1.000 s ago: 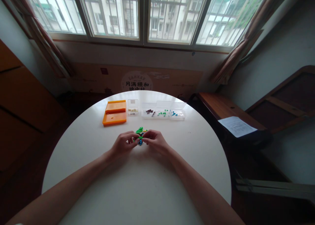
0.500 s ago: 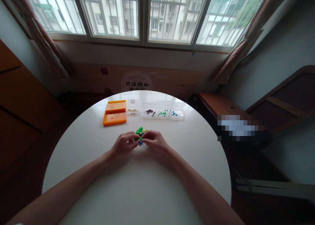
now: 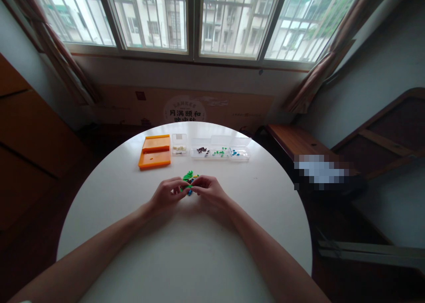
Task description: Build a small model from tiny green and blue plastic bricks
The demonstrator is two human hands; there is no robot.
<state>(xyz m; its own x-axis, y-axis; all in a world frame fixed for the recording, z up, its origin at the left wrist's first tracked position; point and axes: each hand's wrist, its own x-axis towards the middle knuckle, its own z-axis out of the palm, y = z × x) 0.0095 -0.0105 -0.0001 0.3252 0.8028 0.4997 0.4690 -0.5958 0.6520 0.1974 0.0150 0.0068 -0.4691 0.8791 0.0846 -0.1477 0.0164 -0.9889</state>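
Over a small pile of green, blue, yellow and dark plastic pieces on the white table, my two hands meet. My left hand comes in from the left, thumb and fingers pinched at a small green piece. From the other side, my right hand pinches at the same spot, its fingertips close to the left ones. The green piece is partly covered by the fingers, so its exact shape cannot be made out. Part of the pile lies hidden behind both hands.
An open orange case lies at the table's back left. Beside it stands a small clear box with beige pieces. Farther right, a clear open box has compartments with dark, green and blue pieces. The round table stands near a wooden bench.
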